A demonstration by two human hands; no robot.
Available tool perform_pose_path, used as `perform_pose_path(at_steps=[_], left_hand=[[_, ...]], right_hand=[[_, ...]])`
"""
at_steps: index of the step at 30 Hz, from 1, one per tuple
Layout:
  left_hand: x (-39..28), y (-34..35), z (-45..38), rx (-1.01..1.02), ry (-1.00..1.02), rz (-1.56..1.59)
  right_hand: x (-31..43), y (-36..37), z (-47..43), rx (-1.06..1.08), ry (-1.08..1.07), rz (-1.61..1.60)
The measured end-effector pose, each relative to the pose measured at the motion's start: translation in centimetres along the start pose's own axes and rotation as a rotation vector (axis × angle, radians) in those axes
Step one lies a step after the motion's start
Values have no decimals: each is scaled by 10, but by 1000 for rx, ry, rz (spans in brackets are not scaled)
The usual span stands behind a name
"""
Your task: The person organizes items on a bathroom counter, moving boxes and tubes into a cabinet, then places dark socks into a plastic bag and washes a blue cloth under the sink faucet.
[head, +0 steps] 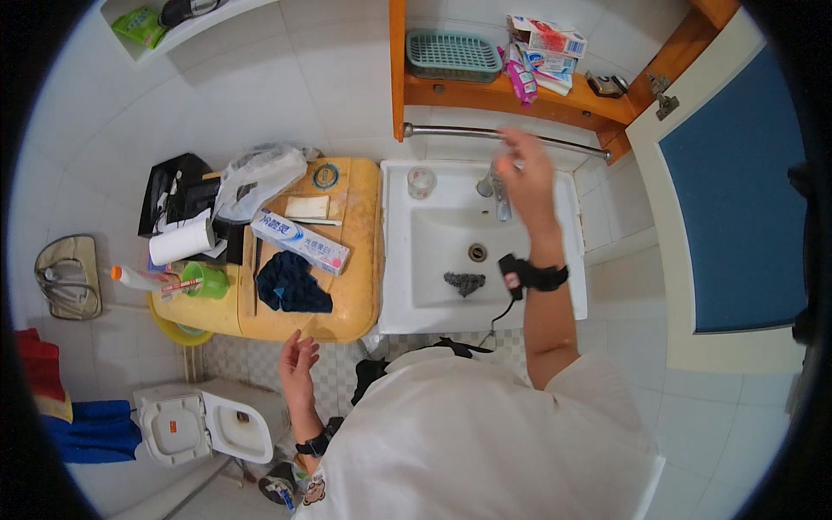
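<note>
My right hand (528,175) is raised over the faucet (502,198) at the back of the white washbasin (396,273), below the chrome rail (455,131); it is slightly blurred, and whether it holds or touches anything cannot be told. A dark grey scouring pad (465,283) lies in the basin in front of the drain (478,252). A clear glass (421,182) stands on the basin's back left corner. My left hand (299,357) hangs with fingers apart and nothing in it, in front of the yellow cabinet top (354,260). A dark blue cloth (292,284) lies there beside a toothpaste box (300,240).
A green cup (207,281), a paper roll (183,240), a black box (153,195) and a plastic bag (260,182) crowd the cabinet's left side. An orange shelf (552,107) holds a teal basket (453,53) and cartons. An open cabinet door (682,260) stands at right, a toilet (237,422) lower left.
</note>
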State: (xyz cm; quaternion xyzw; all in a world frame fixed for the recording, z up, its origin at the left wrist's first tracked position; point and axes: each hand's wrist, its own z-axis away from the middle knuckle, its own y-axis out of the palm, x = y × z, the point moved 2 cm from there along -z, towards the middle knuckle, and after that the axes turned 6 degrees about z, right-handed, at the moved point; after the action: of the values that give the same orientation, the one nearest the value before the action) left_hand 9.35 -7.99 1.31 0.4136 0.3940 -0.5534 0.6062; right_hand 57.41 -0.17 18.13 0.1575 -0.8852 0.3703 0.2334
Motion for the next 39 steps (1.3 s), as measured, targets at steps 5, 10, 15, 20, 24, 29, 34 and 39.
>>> perform_pose_path(at_steps=[5,10,15,20,24,29,34,39], left_hand=[[-9,-14,-10,-114,210,-168],[-43,-13,-21,-135,460,-583],[-62,-2,-51,-17,488,-844],[-52,4,-87,-12,570,-1046],[-53,-4,-117,-18,475,-1154],[-49,-23,-118,-79,516,-1043],[-37,-36,-113,11,424,-960],[-32,-42,-117,49,400,-922]], right_hand=[[23,71,80,545,200,-205],[46,98,117,769,173,-205],[73,120,135,883,161,-200],[97,154,144,902,85,-122],[122,196,145,675,-16,-80],[136,232,144,798,-36,-73],[118,253,116,697,144,-57],[98,304,71,690,84,99]])
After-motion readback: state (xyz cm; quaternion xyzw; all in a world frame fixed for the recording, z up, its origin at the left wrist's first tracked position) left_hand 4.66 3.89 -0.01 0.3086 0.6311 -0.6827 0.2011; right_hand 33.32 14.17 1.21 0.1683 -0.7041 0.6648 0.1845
